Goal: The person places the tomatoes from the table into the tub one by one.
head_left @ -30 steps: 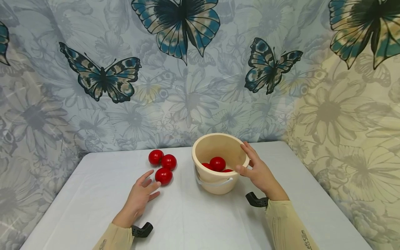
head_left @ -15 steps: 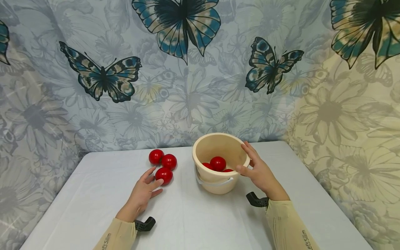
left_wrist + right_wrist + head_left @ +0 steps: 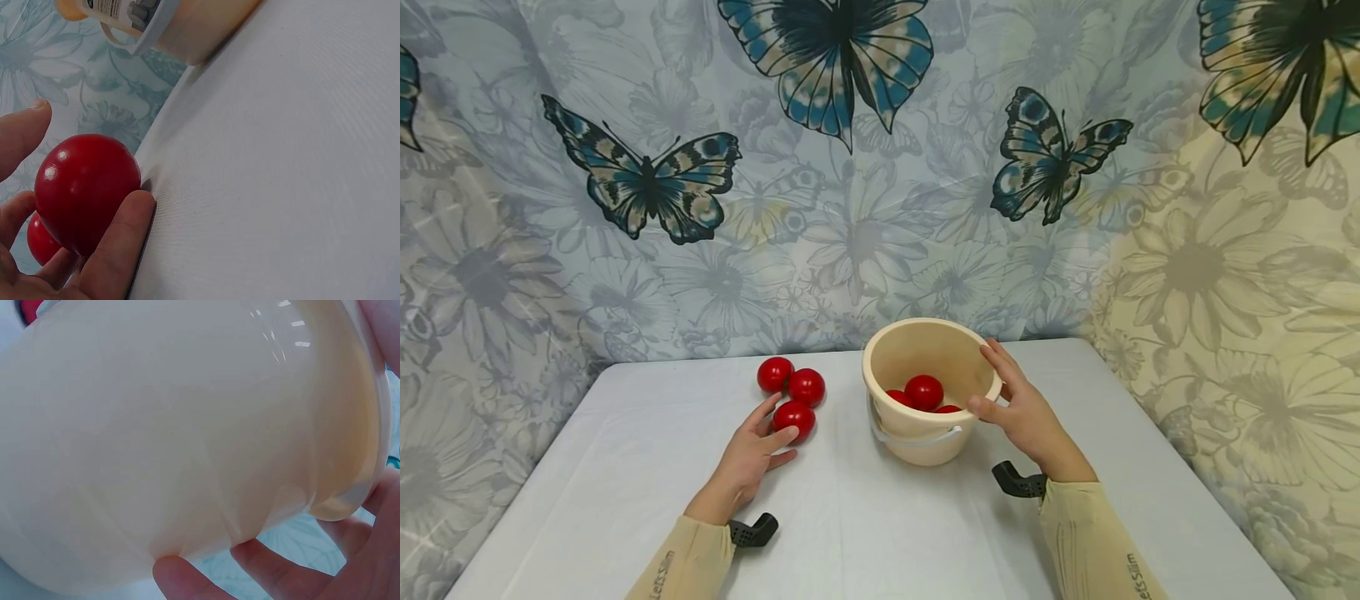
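My left hand reaches around the nearest of three glossy red balls on the table. This ball sits between the spread thumb and fingers in the left wrist view; the thumb stands apart from it, one finger lies along its table side. Two more red balls lie just behind. With thumb and fingers at the rim and side, my right hand holds a cream plastic bucket, slightly tilted toward me. Inside the bucket are three red balls, two partly hidden by its front rim.
A white cloth covers the table. The bucket's pale handle hangs down its front. Right behind the table's far edge rises a wall cloth printed with flowers and butterflies. Each wrist wears a black camera mount.
My left hand has moved forward and right, bringing its fingers around the nearest ball. The right hand and the bucket have stayed in place.
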A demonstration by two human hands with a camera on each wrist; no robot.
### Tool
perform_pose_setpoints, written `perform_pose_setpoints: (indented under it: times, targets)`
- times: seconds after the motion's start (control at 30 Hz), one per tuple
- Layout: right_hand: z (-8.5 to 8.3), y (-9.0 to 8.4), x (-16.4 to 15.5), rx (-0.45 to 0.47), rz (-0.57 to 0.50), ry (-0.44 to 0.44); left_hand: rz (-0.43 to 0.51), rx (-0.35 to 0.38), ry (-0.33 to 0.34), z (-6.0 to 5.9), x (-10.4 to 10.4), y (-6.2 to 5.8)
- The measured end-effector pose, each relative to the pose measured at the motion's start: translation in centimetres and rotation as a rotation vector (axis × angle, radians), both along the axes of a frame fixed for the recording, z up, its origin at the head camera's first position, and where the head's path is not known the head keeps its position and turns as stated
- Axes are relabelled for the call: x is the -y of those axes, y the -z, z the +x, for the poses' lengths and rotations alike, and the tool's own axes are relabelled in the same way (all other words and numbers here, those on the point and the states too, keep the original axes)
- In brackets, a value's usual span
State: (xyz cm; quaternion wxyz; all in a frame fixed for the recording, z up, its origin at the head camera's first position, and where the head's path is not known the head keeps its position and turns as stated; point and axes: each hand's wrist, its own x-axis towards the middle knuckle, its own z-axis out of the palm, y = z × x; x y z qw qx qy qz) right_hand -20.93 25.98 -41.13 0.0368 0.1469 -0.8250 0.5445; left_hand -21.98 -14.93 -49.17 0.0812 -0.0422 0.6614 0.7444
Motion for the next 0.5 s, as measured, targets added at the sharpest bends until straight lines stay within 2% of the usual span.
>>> perform_pose_setpoints:
  times: [0.5]
  targets:
    - [0.1, -0.03, -0.1, -0.029, 0.039, 0.013, 0.01, 0.015, -0.012, -0.63, -0.7, 0.2]
